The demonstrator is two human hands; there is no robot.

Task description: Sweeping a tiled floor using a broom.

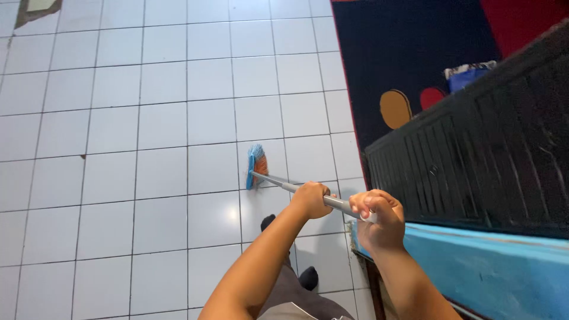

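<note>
Fingers curl tight around a grey metal broom handle [296, 188] — the left hand [310, 199] lower down for steering, the right hand [377, 217] clamped at the top end for leverage — pressing the blue-and-orange broom head [256, 165] onto the white tiled floor [148, 148] beside a dark rug [403, 59].

Blue-orange broom head [256, 165], grey handle [284, 185]; white tiled floor [148, 118]; blue ledge [486, 272].
</note>
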